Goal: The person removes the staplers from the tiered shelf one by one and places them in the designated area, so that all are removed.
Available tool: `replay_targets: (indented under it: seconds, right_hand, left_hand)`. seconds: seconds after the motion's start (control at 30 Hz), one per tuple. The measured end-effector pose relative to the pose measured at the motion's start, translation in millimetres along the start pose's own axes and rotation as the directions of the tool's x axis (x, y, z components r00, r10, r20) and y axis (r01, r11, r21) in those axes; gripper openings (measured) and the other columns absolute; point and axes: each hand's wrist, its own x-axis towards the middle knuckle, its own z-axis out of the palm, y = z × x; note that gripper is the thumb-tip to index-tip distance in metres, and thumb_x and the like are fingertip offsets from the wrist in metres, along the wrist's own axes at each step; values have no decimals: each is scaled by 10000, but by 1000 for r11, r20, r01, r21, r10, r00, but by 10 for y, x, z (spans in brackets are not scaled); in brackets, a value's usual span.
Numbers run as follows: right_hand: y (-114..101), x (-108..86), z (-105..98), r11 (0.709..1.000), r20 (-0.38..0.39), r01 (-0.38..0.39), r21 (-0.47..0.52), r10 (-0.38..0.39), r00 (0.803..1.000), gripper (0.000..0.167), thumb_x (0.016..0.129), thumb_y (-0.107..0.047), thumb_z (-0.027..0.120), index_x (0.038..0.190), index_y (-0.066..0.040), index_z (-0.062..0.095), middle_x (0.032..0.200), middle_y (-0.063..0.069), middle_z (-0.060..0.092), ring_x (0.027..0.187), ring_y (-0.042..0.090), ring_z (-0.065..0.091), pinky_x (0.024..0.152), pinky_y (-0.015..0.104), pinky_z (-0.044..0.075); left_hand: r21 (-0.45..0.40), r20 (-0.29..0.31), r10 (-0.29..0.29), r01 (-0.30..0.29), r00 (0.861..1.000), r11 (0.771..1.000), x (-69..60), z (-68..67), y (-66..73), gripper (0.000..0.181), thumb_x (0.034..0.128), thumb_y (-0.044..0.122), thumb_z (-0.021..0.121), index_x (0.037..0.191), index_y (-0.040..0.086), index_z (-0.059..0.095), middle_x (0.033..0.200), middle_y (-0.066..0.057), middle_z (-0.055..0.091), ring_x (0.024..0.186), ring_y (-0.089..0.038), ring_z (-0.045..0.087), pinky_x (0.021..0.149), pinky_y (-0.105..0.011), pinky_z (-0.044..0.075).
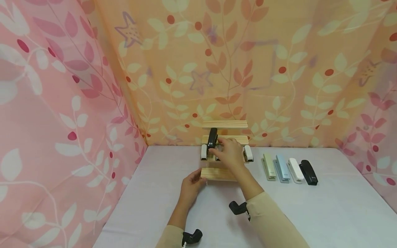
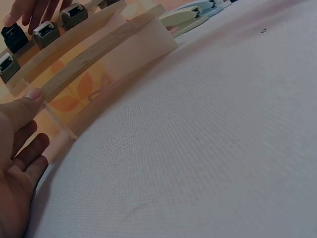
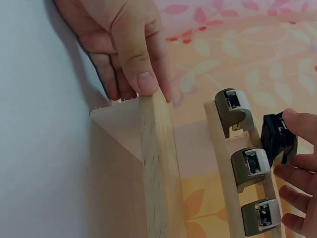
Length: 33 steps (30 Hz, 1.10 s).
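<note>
Your left hand [image 2: 17,161] at the wooden front slat [image 2: 96,57] — thumb on its near end.
At upper left your right hand [image 2: 43,14] holds a black stapler [image 2: 15,37]; more staplers [image 2: 46,34] line the rear slat [image 2: 69,44] — a pale green stapler [image 2: 185,21] lies beyond, near white cloth [image 2: 198,139].

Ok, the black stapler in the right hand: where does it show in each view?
Head: black stapler, just below and right of the picture's centre.
Left wrist: black stapler, upper left, close to the left edge.
Right wrist: black stapler, right of centre, towards the right edge.
Shared landmark: the front plank, its end in the left hand, in all three.
</note>
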Motion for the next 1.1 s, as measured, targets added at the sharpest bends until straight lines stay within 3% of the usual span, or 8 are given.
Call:
replay_targets:
  seconds: [0.23, 0.63, 1.1]
  right_hand:
    - [-20, 47, 62, 999, 23, -28, 33, 28, 999, 679, 849, -495, 816, 1360, -80, 650, 1278, 98, 712, 1246, 347, 550, 1131, 531, 360]
    - [-92, 49, 154, 999, -50, -32, 15, 33, 998, 703, 826, -523, 827, 1343, -76, 660, 1194, 117, 740, 1187, 352, 577, 1122, 526, 357]
    - [-59, 39, 146, 998, -51, -21, 62, 24, 998, 604, 878, -457, 802, 1331, -78, 679, 1187, 118, 737, 1147, 320, 577, 1101, 510, 352]
  left_hand:
    - [-1, -7, -25, 25, 1000, 1000, -10, 13, 21, 594, 868, 313, 830, 1401, 144, 629, 1385, -37, 657, 1258, -212, 626, 1042, -285, 532]
    - [2, -3, -11, 11, 1000, 1000, 1, 3, -4, 602, 856, 342, 832, 1394, 155, 636, 1390, -37, 654, 1275, -226, 618, 1073, -347, 520]
    - [-36, 11, -6, 6, 1000, 999, -5, -8, -12, 606, 860, 311, 838, 1402, 142, 626, 1376, -49, 659, 1266, -222, 619, 1050, -276, 523]
